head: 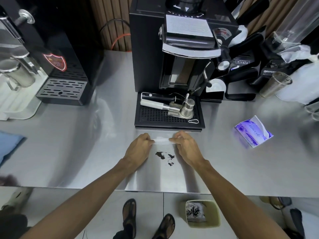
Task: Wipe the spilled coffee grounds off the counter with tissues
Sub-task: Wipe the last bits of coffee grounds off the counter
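Observation:
Dark coffee grounds [164, 156] lie in small patches on the steel counter [86, 152], near its front edge. Just beyond them a white tissue [162, 141] is stretched flat between my two hands. My left hand [139, 147] pinches its left end and my right hand [185, 145] pinches its right end. Both hands hover just behind the spill, one on either side. A purple tissue pack [252, 133] with a tissue sticking out sits on the counter to the right.
A black coffee grinder [172, 49] with a drip tray [169, 116] holding metal tools stands right behind my hands. Another black machine [60, 69] is at the left, cups and gear at the right. A bin [200, 213] with used tissues stands on the floor below.

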Motion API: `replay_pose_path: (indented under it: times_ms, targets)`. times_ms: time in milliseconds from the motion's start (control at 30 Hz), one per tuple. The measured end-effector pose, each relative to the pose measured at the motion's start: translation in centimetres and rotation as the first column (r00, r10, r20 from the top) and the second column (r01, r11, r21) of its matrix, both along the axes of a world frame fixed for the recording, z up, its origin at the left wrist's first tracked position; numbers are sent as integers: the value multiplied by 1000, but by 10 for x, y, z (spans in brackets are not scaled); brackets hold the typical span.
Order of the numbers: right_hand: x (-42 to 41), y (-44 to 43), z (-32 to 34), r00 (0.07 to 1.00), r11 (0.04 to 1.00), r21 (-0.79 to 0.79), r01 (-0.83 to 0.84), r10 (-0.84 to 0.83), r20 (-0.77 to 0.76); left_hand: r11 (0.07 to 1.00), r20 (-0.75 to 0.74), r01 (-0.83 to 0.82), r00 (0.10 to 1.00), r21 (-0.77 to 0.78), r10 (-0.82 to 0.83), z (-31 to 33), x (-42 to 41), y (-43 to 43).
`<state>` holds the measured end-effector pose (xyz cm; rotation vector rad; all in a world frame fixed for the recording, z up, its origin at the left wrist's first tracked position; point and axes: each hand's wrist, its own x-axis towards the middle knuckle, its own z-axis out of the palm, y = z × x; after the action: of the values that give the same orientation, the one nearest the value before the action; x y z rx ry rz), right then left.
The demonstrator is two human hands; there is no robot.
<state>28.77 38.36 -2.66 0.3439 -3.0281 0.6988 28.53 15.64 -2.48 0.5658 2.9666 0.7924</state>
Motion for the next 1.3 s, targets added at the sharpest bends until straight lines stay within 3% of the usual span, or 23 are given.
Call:
replay_pose_path:
  times_ms: [233, 500, 800, 1100, 1300]
  targets:
    - [44, -5, 10, 998, 998, -2, -62, 62, 6, 1000, 66, -22, 998, 19, 21, 7, 45, 2]
    - [75, -24, 15, 977, 995, -67, 80, -65, 203, 989, 203, -146, 969, 18, 140, 10, 67, 28]
    - [83, -34, 9, 949, 989, -68, 135, -109, 295, 981, 310, -191, 935, 38, 171, 1, 74, 35]
    - [81, -39, 4, 936, 958, -144, 249, -200, 288, 1000, 224, -27, 974, 9, 24, 0, 63, 26]
    - [77, -41, 5, 934, 932, -207, 296, -238, 266, 966, -131, 238, 959, -104, -250, -1, 54, 20]
